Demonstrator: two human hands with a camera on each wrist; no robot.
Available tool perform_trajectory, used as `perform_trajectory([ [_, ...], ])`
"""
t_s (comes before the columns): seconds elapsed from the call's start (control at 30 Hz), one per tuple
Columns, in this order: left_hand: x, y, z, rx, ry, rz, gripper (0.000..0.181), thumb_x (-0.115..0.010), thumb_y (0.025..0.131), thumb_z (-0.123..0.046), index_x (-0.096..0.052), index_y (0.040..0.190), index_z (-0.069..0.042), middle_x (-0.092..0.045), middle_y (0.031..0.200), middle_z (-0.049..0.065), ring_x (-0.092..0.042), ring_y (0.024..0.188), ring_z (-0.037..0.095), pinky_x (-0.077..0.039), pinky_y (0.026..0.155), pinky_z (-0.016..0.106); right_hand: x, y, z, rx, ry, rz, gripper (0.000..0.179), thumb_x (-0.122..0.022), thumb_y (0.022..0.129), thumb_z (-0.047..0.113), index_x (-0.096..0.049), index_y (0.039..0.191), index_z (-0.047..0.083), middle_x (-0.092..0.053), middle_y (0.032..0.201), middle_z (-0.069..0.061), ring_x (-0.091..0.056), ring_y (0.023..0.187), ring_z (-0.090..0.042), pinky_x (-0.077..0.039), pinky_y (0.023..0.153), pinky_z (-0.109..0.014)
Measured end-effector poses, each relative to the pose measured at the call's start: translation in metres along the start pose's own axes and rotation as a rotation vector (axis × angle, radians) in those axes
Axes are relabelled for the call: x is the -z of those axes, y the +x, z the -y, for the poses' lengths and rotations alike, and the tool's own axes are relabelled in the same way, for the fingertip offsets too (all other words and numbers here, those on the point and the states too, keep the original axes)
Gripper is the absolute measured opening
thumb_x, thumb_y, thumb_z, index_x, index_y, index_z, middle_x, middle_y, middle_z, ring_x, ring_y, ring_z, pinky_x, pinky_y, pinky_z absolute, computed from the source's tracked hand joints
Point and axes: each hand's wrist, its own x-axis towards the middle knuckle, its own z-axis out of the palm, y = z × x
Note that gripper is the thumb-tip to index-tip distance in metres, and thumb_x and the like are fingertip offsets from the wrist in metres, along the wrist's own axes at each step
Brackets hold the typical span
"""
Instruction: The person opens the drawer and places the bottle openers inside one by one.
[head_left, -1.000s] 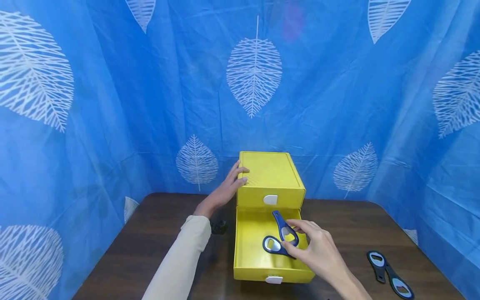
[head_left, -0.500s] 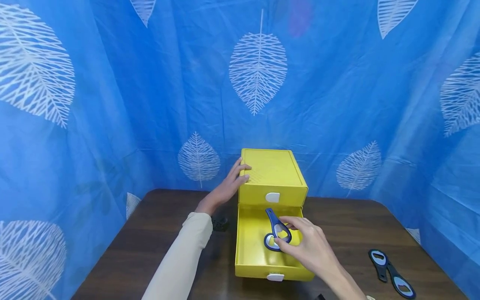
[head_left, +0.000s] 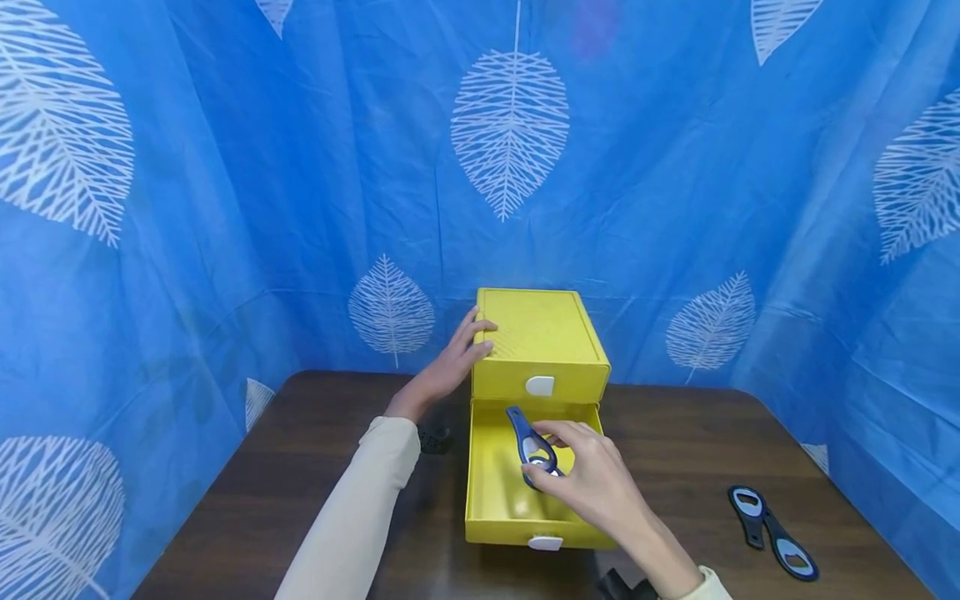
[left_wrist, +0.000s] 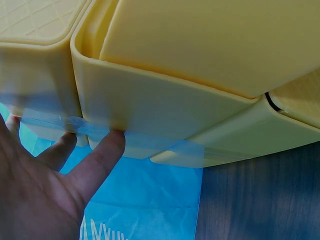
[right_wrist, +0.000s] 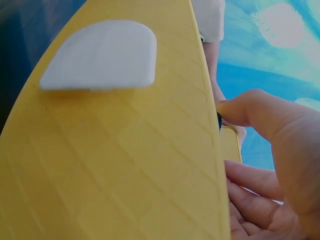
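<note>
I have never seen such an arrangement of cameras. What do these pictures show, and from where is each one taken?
There is no machine here, only a person's two bare hands. The wide picture comes from a camera on the head; the two close ones come from cameras on the left and right wrists. The left hand touches the left edge of a yellow box on a brown table. The right hand pinches a blue bottle opener at the open lower drawer. On the table, to the right, lie two black openers: the nearer opener and the farther opener.
</note>
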Motion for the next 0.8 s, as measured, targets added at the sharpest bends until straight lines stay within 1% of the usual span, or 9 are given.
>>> perform_trajectory([
  [0.2, 0.0, -0.001, 0.0, 0.01, -0.007, -0.005, 0.05, -0.041, 0.107, -0.049, -0.039, 0.152, -0.026, 0.009, 0.174, -0.008, 0.002, 0.16, 0.03, -0.016, 0.123, 0.066, -0.005, 0.004, 0.006, -0.022, -0.003, 0.031, 0.045, -0.091, 0.077, 0.03, -0.076, 0.117, 0.015, -0.074, 0.106, 0.003, -0.068, 0.097, -0.018, -0.052, 0.071, -0.026],
  [0.3, -0.001, -0.001, -0.001, 0.013, -0.006, -0.015, 0.051, -0.041, 0.107, -0.051, -0.039, 0.152, -0.027, 0.009, 0.174, -0.008, 0.001, 0.16, 0.031, -0.016, 0.123, 0.066, -0.01, 0.007, 0.007, -0.029, -0.003, 0.042, 0.044, -0.09, 0.077, 0.028, -0.076, 0.116, 0.013, -0.075, 0.106, 0.001, -0.068, 0.095, -0.02, -0.051, 0.068, -0.024],
  [0.4, -0.001, 0.0, -0.002, 0.012, -0.001, -0.017, 0.051, -0.041, 0.106, -0.051, -0.04, 0.152, -0.027, 0.008, 0.174, -0.007, 0.001, 0.16, 0.031, -0.016, 0.123, 0.066, -0.015, 0.009, 0.008, -0.028, -0.022, 0.047, 0.043, -0.09, 0.077, 0.027, -0.076, 0.116, 0.012, -0.075, 0.105, 0.0, -0.068, 0.094, -0.019, -0.051, 0.07, -0.026],
  [0.57, -0.001, 0.001, -0.001, -0.001, -0.01, -0.005, 0.051, -0.041, 0.107, -0.049, -0.039, 0.152, -0.025, 0.009, 0.174, -0.006, 0.002, 0.16, 0.03, -0.017, 0.123, 0.065, -0.021, 0.011, 0.01, -0.028, -0.051, 0.05, 0.043, -0.089, 0.077, 0.028, -0.077, 0.115, 0.013, -0.076, 0.107, 0.001, -0.068, 0.096, -0.017, -0.054, 0.079, -0.035],
  [0.8, 0.002, 0.0, -0.001, 0.006, -0.026, 0.003, 0.05, -0.042, 0.107, -0.05, -0.039, 0.152, -0.028, 0.01, 0.173, -0.01, 0.002, 0.16, 0.03, -0.018, 0.123, 0.066, -0.029, 0.015, 0.008, -0.041, -0.042, 0.078, 0.044, -0.088, 0.079, 0.029, -0.076, 0.117, 0.011, -0.076, 0.11, -0.001, -0.067, 0.098, -0.019, -0.052, 0.084, -0.041],
])
